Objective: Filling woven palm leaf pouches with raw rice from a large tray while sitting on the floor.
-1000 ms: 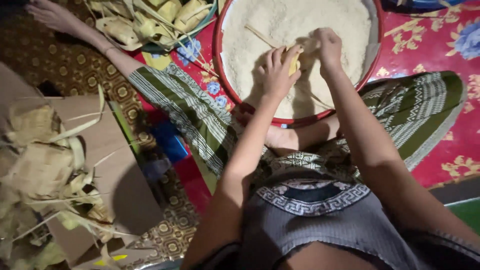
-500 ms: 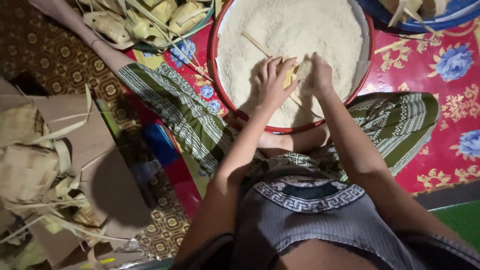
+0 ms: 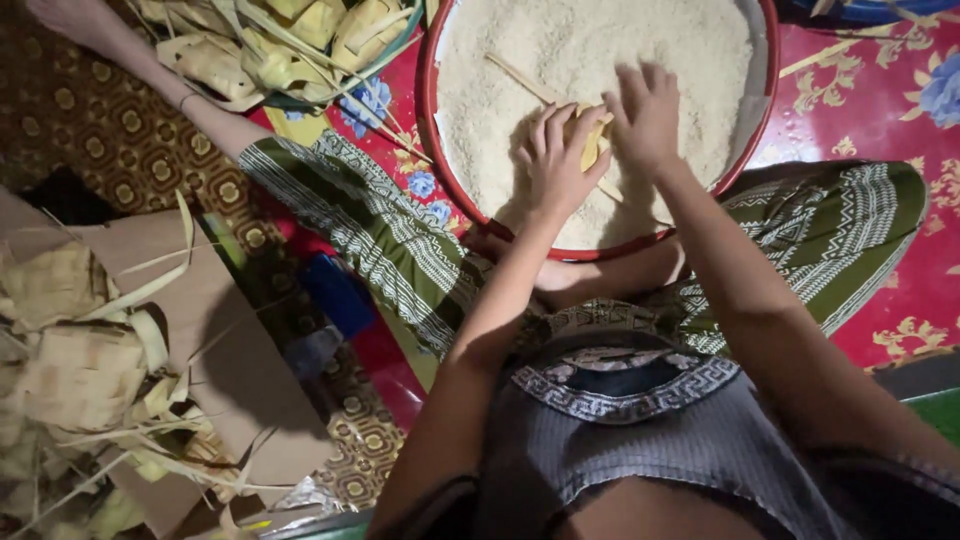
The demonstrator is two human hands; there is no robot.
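Both hands work over a red basin (image 3: 440, 130) of white rice (image 3: 600, 60): left hand (image 3: 556, 165) is curled around a yellow woven pouch (image 3: 591, 140), holding it just above the rice, and right hand (image 3: 647, 115) rests on the pouch's far side, fingers loosely spread, touching it. More woven pouches (image 3: 300, 40) sit in a tray up left, others (image 3: 70, 340) on cardboard (image 3: 230, 340) at left; another person's arm (image 3: 130, 60) lies beside the tray.

- A red floral mat (image 3: 900, 120) covers the floor on the right.
- A brown patterned mat (image 3: 110, 150) lies left, with cardboard (image 3: 230, 340) on it.
- Light is dim and warm.
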